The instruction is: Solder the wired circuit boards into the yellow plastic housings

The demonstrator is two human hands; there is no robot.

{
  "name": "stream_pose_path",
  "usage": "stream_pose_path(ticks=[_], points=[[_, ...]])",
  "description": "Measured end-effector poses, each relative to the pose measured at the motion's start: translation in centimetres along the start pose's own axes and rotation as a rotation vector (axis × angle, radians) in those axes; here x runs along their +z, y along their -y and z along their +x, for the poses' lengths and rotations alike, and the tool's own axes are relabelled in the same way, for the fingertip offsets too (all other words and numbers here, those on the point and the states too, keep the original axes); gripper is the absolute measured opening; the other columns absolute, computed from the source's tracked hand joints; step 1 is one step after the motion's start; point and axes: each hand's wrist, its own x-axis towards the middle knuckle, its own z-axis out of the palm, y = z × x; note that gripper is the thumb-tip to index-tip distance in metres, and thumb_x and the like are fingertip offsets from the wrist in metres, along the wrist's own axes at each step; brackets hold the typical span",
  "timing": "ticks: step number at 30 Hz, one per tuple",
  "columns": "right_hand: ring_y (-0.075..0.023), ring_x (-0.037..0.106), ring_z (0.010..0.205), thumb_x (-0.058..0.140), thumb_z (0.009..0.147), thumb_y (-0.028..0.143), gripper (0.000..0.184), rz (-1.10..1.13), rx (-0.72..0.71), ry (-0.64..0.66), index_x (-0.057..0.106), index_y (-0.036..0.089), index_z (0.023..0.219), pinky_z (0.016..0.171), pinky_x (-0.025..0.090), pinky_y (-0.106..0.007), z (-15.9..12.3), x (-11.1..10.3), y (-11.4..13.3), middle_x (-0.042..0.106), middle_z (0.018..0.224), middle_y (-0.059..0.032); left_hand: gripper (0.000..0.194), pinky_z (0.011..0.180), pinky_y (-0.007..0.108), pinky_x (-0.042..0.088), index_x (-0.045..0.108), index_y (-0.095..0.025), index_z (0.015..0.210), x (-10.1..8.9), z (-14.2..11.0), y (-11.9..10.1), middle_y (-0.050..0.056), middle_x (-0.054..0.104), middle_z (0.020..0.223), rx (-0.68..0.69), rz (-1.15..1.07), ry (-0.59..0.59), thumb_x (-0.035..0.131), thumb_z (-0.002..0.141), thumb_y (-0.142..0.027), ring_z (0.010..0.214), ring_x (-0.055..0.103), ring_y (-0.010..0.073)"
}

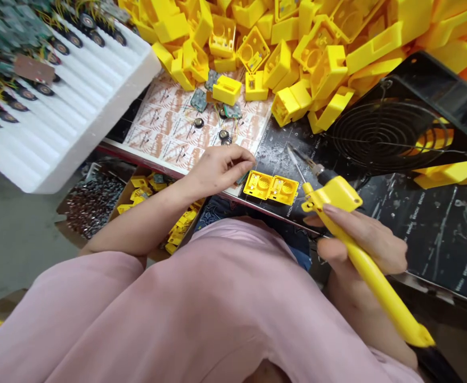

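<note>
One yellow-handled tool [371,272] is gripped in the right hand [377,242]. Two open yellow casings [271,187] lie side by side on the black bench [449,229], beside the left hand [219,169], whose grasp cannot be told. Beyond, yellow housings [329,69] heap up.

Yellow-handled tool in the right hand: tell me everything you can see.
The yellow-handled tool is long and slim, with a smooth, plastic-looking handle, a thin pointed metal shaft in front and a black section at the rear. The right hand grips it towards the front, slanted, the shaft aimed away from the person over the black bench. A yellow piece shows beside its front; whether it is attached is unclear.
</note>
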Motion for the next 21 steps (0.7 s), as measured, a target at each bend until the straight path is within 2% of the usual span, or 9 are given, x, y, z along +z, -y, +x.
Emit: stream_pose_path(ticks=[2, 5, 8, 10, 12, 14, 16, 18, 21], points=[[-0.0212, 0.079, 0.072, 0.076, 0.096, 0.035, 0.05, -0.055, -0.1, -0.031, 0.065, 0.031, 0.145, 0.062, 0.063, -0.031, 0.8, 0.6, -0.2, 0.082, 0.093, -0.0018, 0.026, 0.083, 0.025, 0.057, 0.079, -0.017, 0.106, -0.1, -0.7, 0.3, 0.005, 0.078, 0.1, 0.142, 0.117, 0.003, 0.054, 0.103, -0.025, 0.092, 0.073, 0.0145], [-0.0189, 0.078, 0.071, 0.072, 0.1, 0.027, 0.053, -0.119, -0.145, 0.035, 0.057, 0.029, 0.15, 0.068, 0.064, -0.029, 2.4, 1.8, -0.6, 0.083, 0.097, 0.0, 0.033, 0.087, 0.027, 0.057, 0.08, -0.02, 0.116, 0.1, -1.3, 1.1, 0.006, 0.078, 0.108, 0.299, 0.275, -0.02, 0.052, 0.101, -0.014, 0.1, 0.073, 0.0161], [-0.0156, 0.076, 0.071, 0.068, 0.102, 0.021, 0.034, -0.206, -0.194, 0.163, 0.065, 0.03, 0.134, 0.074, 0.061, -0.027, 3.6, 3.2, -0.8, 0.081, 0.092, 0.0028, 0.032, 0.087, 0.031, 0.056, 0.082, -0.023, 0.115, 0.3, -1.1, 1.7, 0.006, 0.078, 0.102, 0.27, 0.373, -0.049, 0.054, 0.101, -0.016, 0.097, 0.072, 0.0188], [-0.018, 0.077, 0.082, 0.071, 0.102, 0.032, 0.024, -0.243, -0.226, 0.222, 0.065, 0.027, 0.124, 0.088, 0.061, -0.033, 4.0, 4.2, -0.8, 0.08, 0.095, -0.0002, 0.027, 0.084, 0.031, 0.055, 0.082, -0.022, 0.112, 0.2, -0.8, 1.6, 0.004, 0.078, 0.096, 0.18, 0.345, -0.047, 0.058, 0.1, -0.022, 0.09, 0.071, 0.0185], [-0.0204, 0.076, 0.092, 0.071, 0.101, 0.04, 0.028, -0.274, -0.27, 0.259, 0.063, 0.023, 0.123, 0.1, 0.058, -0.039, 4.2, 5.3, -0.8, 0.079, 0.099, -0.0034, 0.022, 0.079, 0.028, 0.054, 0.081, -0.019, 0.106, -0.3, -0.6, 1.1, 0.003, 0.078, 0.092, 0.093, 0.255, -0.056, 0.062, 0.097, -0.024, 0.082, 0.07, 0.0166], [-0.0196, 0.075, 0.095, 0.071, 0.102, 0.035, 0.028, -0.351, -0.279, 0.251, 0.061, 0.022, 0.124, 0.104, 0.055, -0.039, 4.2, 6.4, -0.9, 0.079, 0.102, -0.0046, 0.018, 0.076, 0.027, 0.053, 0.079, -0.017, 0.098, -0.9, -0.6, 0.5, 0.002, 0.079, 0.089, 0.064, 0.184, -0.054, 0.063, 0.094, -0.024, 0.077, 0.069, 0.0155], [-0.0174, 0.073, 0.088, 0.069, 0.102, 0.03, 0.024, -0.427, -0.267, 0.209, 0.062, 0.022, 0.124, 0.103, 0.054, -0.037, 4.3, 7.3, -1.0, 0.078, 0.099, -0.0033, 0.019, 0.079, 0.029, 0.053, 0.079, -0.017, 0.094, -1.4, -0.7, -0.1, 0.003, 0.079, 0.088, 0.13, 0.215, -0.007, 0.061, 0.096, -0.024, 0.081, 0.07, 0.017], [-0.0162, 0.07, 0.08, 0.067, 0.104, 0.034, 0.022, -0.453, -0.239, 0.179, 0.064, 0.022, 0.123, 0.103, 0.053, -0.037, 4.4, 7.8, -1.1, 0.075, 0.091, -0.001, 0.026, 0.083, 0.033, 0.052, 0.08, -0.019, 0.094, -1.6, -0.8, -0.5, 0.004, 0.08, 0.09, 0.225, 0.347, 0.058, 0.057, 0.101, -0.026, 0.087, 0.071, 0.0205], [-0.0149, 0.067, 0.072, 0.069, 0.102, 0.039, 0.023, -0.374, -0.201, 0.167, 0.068, 0.025, 0.121, 0.098, 0.055, -0.035, 4.2, 6.7, -0.8, 0.073, 0.083, 0.0014, 0.031, 0.081, 0.037, 0.05, 0.081, -0.02, 0.095, -1.4, -0.8, -0.7, 0.005, 0.08, 0.091, 0.307, 0.519, 0.086, 0.052, 0.104, -0.026, 0.089, 0.071, 0.0243]])
